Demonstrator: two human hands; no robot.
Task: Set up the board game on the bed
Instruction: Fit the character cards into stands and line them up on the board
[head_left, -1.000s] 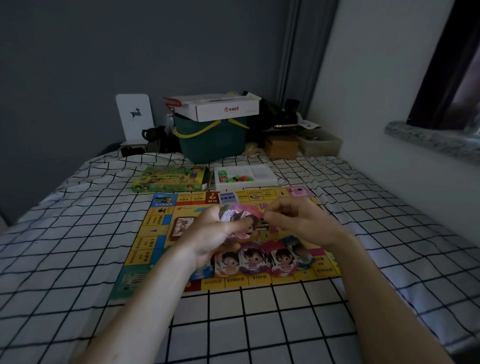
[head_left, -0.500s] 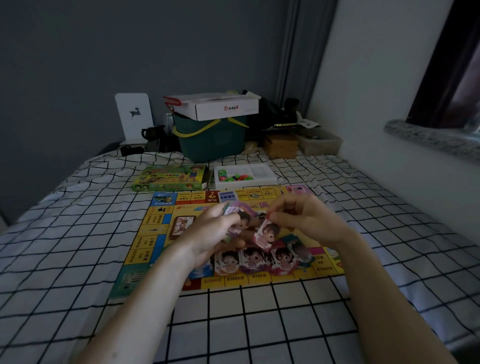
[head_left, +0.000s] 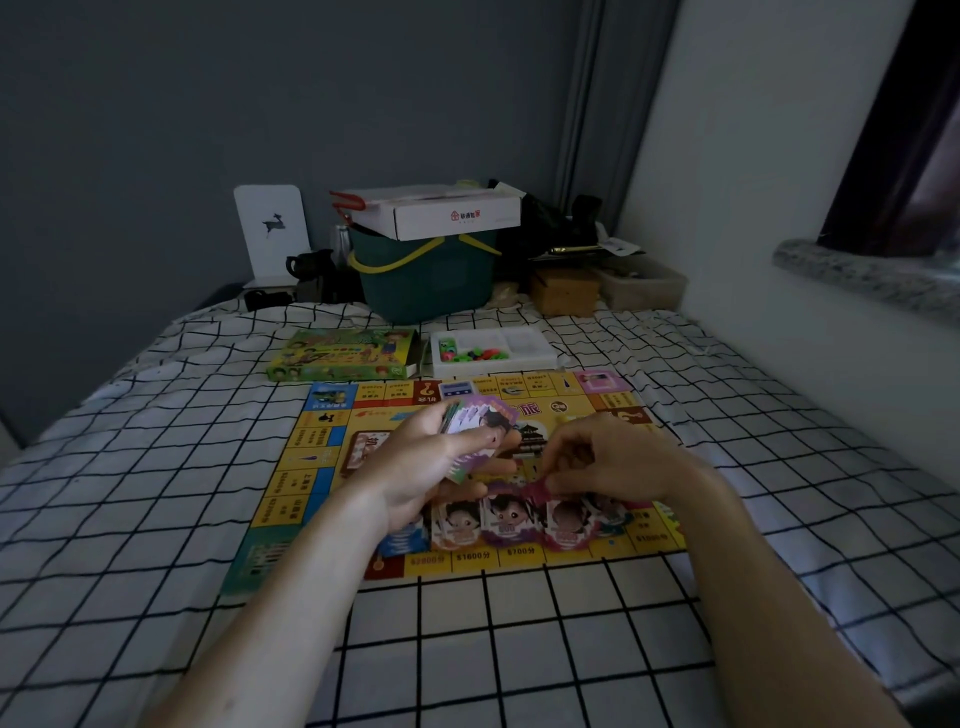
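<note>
Board game (head_left: 467, 467) parts are being laid out in the head view, the only view given, and the setup is judged to be partway along. One yellow game board is lying unfolded on the checked bed (head_left: 156, 493), toward its middle, with its near edge parallel to the bed's near edge. Along that near edge of the board a row of character cards (head_left: 506, 519) is being built: four can be counted, and a possible fifth is being hidden under the right hand, so the count cannot be settled.

One fanned stack of cards (head_left: 480, 431) is being gripped by the left hand (head_left: 426, 467), fingers curled under it and thumb pressed across its face. One pink card (head_left: 537, 491) is being pinched at its edge between thumb and fingertips of the right hand (head_left: 618, 462), low over the row, apparently being added to it.

Beyond the board's far edge, one green game box (head_left: 343, 354) and one white parts tray (head_left: 493, 349) are lying side by side; the small coloured pieces in the tray are too small to count. These pieces and the held stack are judged to be what is left to place.

At the head of the bed, one green bin (head_left: 426, 280) is carrying one white carton (head_left: 447, 213).
</note>
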